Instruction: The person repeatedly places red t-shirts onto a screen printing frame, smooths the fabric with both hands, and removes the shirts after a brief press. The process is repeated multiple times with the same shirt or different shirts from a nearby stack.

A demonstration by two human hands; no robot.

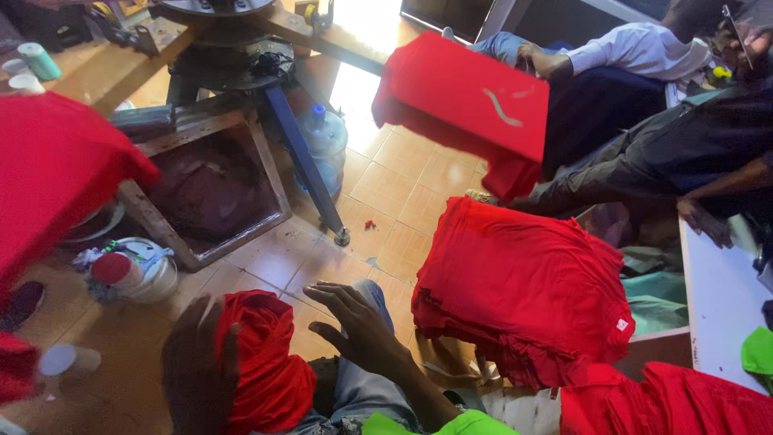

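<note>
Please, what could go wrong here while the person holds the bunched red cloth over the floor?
The bunched red cloth in the left hand hangs near the paint tub and could pick up stains. The right hand is open and free beside the stack of red shirts, which overhangs its support and might slide.

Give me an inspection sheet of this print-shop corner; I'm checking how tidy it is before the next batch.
Surface: tan tiled floor, stained and littered with small scraps.
Job's things: bunched red cloth wrapped over the left hand; stack of folded red shirts; a red shirt stretched on a platen.
Clutter: wooden screen frame on the floor, lidded pot, water bottle, tape rolls.
Hands: left gripping the cloth; right hand open, fingers spread, holding nothing.
Cables: nothing seen.
Surroundings: printing press stand; another person sitting by the platen; white table at right.
</note>
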